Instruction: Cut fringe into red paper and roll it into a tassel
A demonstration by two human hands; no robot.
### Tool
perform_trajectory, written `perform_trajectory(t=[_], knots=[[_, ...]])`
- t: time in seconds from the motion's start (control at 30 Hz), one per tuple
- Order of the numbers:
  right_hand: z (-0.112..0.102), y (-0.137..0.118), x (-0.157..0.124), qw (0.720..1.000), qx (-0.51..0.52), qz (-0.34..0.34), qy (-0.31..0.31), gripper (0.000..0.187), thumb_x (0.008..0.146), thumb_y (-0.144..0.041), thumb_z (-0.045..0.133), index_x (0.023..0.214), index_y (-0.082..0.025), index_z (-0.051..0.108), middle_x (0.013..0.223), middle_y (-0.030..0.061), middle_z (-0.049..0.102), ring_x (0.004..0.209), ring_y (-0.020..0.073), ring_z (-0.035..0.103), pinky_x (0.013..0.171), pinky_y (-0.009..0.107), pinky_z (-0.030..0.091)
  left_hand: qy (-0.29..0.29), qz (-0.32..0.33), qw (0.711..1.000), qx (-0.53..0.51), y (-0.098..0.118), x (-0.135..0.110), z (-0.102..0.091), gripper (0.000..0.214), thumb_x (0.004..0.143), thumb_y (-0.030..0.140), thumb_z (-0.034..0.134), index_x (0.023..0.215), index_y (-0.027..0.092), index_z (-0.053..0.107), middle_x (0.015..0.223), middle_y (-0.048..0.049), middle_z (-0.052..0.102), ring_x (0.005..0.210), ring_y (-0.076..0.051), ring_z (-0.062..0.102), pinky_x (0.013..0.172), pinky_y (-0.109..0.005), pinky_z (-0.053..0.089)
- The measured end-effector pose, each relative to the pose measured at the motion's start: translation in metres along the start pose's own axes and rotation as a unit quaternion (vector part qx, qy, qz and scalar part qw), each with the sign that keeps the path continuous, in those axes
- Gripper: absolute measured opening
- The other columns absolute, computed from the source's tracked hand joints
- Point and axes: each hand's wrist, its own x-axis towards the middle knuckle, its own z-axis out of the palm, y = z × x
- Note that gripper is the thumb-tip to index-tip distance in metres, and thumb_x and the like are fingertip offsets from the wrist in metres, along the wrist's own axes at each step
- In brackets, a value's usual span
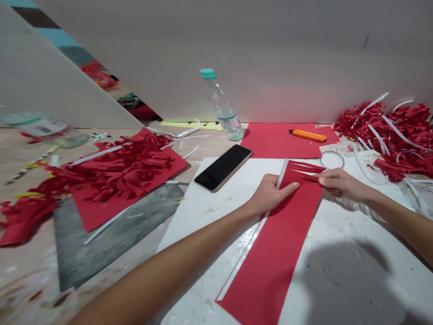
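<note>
A long red paper strip (pixel 274 253) with a white tape line along its left edge lies on a white board (pixel 338 271). My left hand (pixel 270 194) presses down on the strip near its far end, fingers together and thumb stretched across the red paper. My right hand (pixel 338 183) pinches one of the narrow slit strips (pixel 306 169) cut at the strip's far end. No tool shows in either hand.
A black phone (pixel 223 167) lies left of the strip, a water bottle (pixel 223 106) behind it. An orange utility knife (pixel 307 135) rests on red paper at the back. Red fringe piles lie at the left (pixel 118 169) and right (pixel 395 131). A tape ring (pixel 331 159) sits nearby.
</note>
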Motion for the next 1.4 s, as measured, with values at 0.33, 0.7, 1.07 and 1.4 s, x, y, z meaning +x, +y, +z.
perform_trajectory(t=[0.33, 0.7, 1.07, 1.4], knots=[[0.002, 0.001, 0.001, 1.0, 0.025, -0.001, 0.007, 0.048, 0.088, -0.047, 0.06, 0.057, -0.019, 0.035, 0.052, -0.0081, 0.024, 0.044, 0.0055, 0.019, 0.042, 0.024, 0.013, -0.004, -0.014, 1.0, -0.009, -0.002, 0.001, 0.002, 0.042, 0.076, 0.05, 0.069, 0.071, 0.008, 0.069, 0.073, -0.0097, 0.07, 0.064, -0.017, 0.064, 0.052, -0.022, 0.048], [0.015, -0.003, 0.001, 0.997, 0.068, 0.016, 0.025, 0.042, 0.084, -0.044, 0.063, 0.059, -0.018, 0.043, 0.053, -0.0078, 0.027, 0.045, 0.0059, 0.019, 0.043, 0.025, 0.015, -0.01, -0.017, 1.0, -0.003, -0.004, -0.001, 0.006, 0.043, 0.076, 0.051, 0.069, 0.074, 0.008, 0.07, 0.072, -0.0091, 0.071, 0.063, -0.018, 0.064, 0.053, -0.023, 0.048], [0.019, -0.003, 0.002, 0.998, 0.056, 0.001, 0.033, 0.042, 0.084, -0.046, 0.063, 0.059, -0.017, 0.045, 0.052, -0.0077, 0.03, 0.044, 0.0058, 0.022, 0.044, 0.024, 0.017, -0.017, -0.009, 1.0, -0.003, -0.003, -0.001, 0.008, 0.044, 0.076, 0.051, 0.069, 0.076, 0.006, 0.072, 0.067, -0.009, 0.069, 0.06, -0.017, 0.062, 0.052, -0.024, 0.047], [0.023, -0.005, 0.002, 0.996, 0.078, 0.008, 0.035, 0.036, 0.083, -0.046, 0.064, 0.066, -0.015, 0.056, 0.052, -0.0063, 0.036, 0.044, 0.0067, 0.025, 0.044, 0.024, 0.016, -0.022, -0.012, 1.0, -0.017, -0.004, -0.003, 0.008, 0.046, 0.076, 0.051, 0.069, 0.078, 0.006, 0.073, 0.072, -0.0106, 0.071, 0.062, -0.018, 0.064, 0.055, -0.026, 0.05]])
